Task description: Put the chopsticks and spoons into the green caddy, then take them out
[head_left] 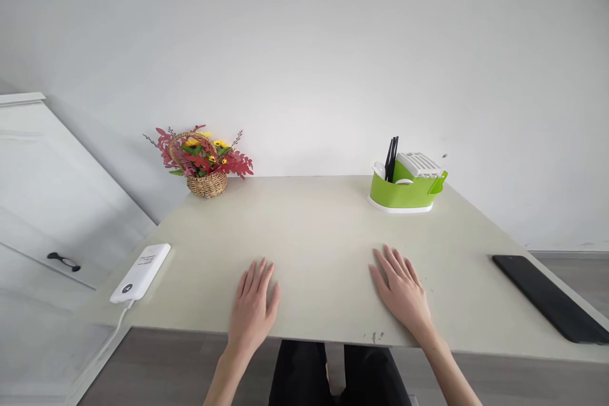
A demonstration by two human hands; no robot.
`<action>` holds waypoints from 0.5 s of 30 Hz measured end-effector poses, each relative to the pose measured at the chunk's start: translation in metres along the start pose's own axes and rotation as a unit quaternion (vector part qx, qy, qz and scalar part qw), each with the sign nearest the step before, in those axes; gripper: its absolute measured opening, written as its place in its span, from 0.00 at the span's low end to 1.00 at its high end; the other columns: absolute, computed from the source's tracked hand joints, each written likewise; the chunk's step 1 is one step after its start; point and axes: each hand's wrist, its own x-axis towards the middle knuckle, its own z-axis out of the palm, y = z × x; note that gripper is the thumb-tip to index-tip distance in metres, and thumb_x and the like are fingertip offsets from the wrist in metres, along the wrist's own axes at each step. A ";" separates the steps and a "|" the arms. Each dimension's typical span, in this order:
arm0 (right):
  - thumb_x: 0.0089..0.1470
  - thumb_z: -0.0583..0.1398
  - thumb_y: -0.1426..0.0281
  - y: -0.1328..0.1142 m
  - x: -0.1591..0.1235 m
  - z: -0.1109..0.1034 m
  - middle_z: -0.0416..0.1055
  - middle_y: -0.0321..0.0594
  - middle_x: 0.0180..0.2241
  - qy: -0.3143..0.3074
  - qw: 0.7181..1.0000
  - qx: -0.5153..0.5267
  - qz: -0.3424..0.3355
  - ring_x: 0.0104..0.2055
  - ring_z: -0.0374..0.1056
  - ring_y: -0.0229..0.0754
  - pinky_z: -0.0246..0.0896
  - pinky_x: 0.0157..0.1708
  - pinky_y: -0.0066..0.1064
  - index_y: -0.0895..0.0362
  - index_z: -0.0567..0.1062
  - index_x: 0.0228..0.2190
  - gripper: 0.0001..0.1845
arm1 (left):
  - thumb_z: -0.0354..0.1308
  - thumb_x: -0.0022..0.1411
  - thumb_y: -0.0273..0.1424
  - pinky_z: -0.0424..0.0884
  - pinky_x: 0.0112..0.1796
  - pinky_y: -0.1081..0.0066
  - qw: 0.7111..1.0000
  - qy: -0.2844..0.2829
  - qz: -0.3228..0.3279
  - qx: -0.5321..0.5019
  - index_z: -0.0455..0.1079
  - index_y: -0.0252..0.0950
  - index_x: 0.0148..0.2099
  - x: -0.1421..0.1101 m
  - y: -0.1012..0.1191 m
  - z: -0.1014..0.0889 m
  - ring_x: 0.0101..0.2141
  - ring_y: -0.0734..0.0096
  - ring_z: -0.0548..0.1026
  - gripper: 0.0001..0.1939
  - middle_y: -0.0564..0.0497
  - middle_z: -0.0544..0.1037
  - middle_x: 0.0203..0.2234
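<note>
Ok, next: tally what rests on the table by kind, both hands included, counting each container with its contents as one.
Left hand and right hand: 2
Flower basket: 1
Green utensil holder: 1
White device with cable: 1
Black phone: 1
Total: 6

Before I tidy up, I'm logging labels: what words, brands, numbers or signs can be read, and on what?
Nothing is legible.
White power bank: a few lines of dark print, too small to read.
Its round dark mark: any sign inside is too blurred to name.
Black phone and green utensil holder: no lettering visible.
</note>
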 end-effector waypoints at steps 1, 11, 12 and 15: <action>0.72 0.43 0.51 0.001 0.000 0.001 0.55 0.43 0.73 0.003 1.000 0.001 -0.003 0.77 0.46 0.51 0.40 0.75 0.51 0.56 0.65 0.69 0.36 | 0.48 0.77 0.40 0.64 0.68 0.46 1.000 0.001 0.000 0.001 0.50 0.48 0.77 0.000 0.000 0.000 0.72 0.51 0.58 0.31 0.50 0.59 0.73; 0.72 0.43 0.51 0.004 -0.001 0.003 0.55 0.41 0.73 0.013 1.000 -0.015 -0.012 0.76 0.47 0.52 0.42 0.75 0.51 0.55 0.67 0.68 0.36 | 0.49 0.77 0.40 0.65 0.67 0.46 1.000 -0.004 -0.010 0.002 0.52 0.48 0.77 0.001 0.004 -0.005 0.71 0.52 0.59 0.30 0.50 0.60 0.73; 0.72 0.43 0.50 0.004 -0.002 0.003 0.55 0.41 0.73 0.014 1.000 -0.014 -0.014 0.76 0.47 0.52 0.42 0.75 0.51 0.55 0.67 0.68 0.36 | 0.49 0.77 0.40 0.65 0.68 0.46 1.000 -0.004 -0.012 0.001 0.52 0.48 0.77 0.000 0.005 -0.005 0.72 0.52 0.59 0.30 0.50 0.60 0.73; 0.72 0.44 0.51 0.006 -0.002 0.004 0.56 0.40 0.73 0.018 1.000 -0.007 -0.016 0.76 0.47 0.51 0.42 0.75 0.51 0.53 0.67 0.68 0.35 | 0.49 0.77 0.39 0.64 0.68 0.46 1.000 -0.002 -0.014 -0.003 0.52 0.48 0.77 0.000 0.006 -0.005 0.72 0.52 0.59 0.30 0.50 0.61 0.73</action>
